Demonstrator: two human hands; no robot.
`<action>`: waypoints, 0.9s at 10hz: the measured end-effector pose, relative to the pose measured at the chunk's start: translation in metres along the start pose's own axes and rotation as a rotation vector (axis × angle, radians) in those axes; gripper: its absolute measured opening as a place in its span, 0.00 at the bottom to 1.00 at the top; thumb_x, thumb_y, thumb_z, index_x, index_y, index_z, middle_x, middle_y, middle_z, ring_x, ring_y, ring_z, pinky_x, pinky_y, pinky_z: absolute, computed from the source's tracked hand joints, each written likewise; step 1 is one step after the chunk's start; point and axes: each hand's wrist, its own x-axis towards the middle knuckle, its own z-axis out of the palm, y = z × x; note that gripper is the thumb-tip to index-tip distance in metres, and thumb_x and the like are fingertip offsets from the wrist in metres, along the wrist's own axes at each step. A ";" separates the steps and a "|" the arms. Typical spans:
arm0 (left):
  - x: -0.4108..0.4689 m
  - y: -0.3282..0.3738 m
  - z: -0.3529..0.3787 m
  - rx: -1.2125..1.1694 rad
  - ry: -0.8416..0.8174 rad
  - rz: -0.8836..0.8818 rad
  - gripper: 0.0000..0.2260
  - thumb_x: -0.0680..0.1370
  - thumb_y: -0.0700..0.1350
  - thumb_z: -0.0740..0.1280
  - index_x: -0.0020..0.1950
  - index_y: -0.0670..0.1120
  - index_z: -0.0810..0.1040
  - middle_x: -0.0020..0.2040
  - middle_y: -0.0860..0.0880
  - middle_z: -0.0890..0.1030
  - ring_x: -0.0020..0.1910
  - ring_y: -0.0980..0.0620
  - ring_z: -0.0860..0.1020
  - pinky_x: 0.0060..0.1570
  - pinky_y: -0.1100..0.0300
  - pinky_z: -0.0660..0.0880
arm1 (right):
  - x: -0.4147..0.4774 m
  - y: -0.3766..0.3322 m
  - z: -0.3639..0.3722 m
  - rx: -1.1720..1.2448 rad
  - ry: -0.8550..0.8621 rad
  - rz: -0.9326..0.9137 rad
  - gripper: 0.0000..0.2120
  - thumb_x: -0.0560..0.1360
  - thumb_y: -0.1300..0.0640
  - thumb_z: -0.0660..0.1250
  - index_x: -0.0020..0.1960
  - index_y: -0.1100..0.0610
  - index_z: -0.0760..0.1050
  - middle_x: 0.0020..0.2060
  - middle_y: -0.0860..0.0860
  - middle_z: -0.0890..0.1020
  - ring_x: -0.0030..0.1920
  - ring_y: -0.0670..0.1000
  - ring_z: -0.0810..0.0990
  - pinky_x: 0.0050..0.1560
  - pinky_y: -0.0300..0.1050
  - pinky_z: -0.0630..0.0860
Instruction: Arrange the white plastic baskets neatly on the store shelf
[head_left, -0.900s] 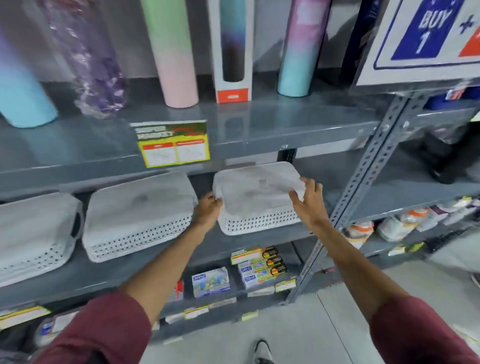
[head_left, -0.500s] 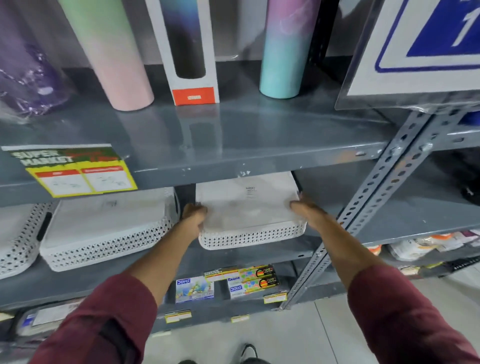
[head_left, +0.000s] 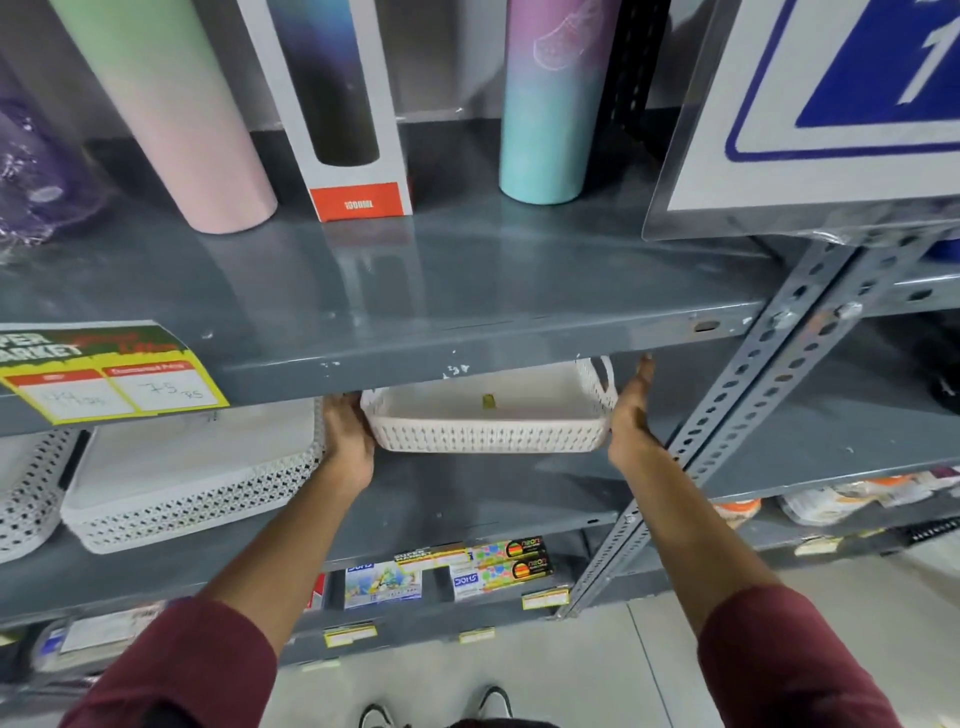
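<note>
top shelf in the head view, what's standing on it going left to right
purple wrapped bottle → green-pink tumbler → boxed dark bottle → pink-teal tumbler → blue and white sign

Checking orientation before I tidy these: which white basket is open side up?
The basket between both hands: its hollow inside shows; the other two lie bottoms-up.
</note>
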 end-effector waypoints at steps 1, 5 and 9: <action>0.011 -0.003 -0.025 0.596 0.060 0.178 0.25 0.76 0.66 0.58 0.61 0.51 0.81 0.60 0.49 0.84 0.59 0.48 0.81 0.61 0.48 0.77 | 0.028 0.001 0.065 1.299 -0.597 0.032 0.64 0.48 0.11 0.49 0.75 0.45 0.62 0.75 0.50 0.68 0.76 0.59 0.64 0.76 0.65 0.53; -0.025 0.022 -0.015 1.113 0.018 0.501 0.17 0.84 0.47 0.55 0.70 0.44 0.72 0.66 0.51 0.74 0.68 0.51 0.71 0.62 0.64 0.65 | -0.120 -0.032 -0.051 0.621 -0.260 -0.849 0.22 0.80 0.47 0.58 0.68 0.59 0.71 0.65 0.61 0.77 0.66 0.61 0.74 0.68 0.53 0.70; 0.000 0.270 -0.150 1.380 0.627 0.613 0.20 0.79 0.51 0.58 0.65 0.40 0.74 0.63 0.38 0.80 0.59 0.38 0.80 0.60 0.46 0.77 | -0.336 -0.146 -0.004 0.580 -0.832 -1.089 0.10 0.74 0.55 0.63 0.54 0.54 0.78 0.52 0.55 0.82 0.54 0.52 0.74 0.58 0.45 0.69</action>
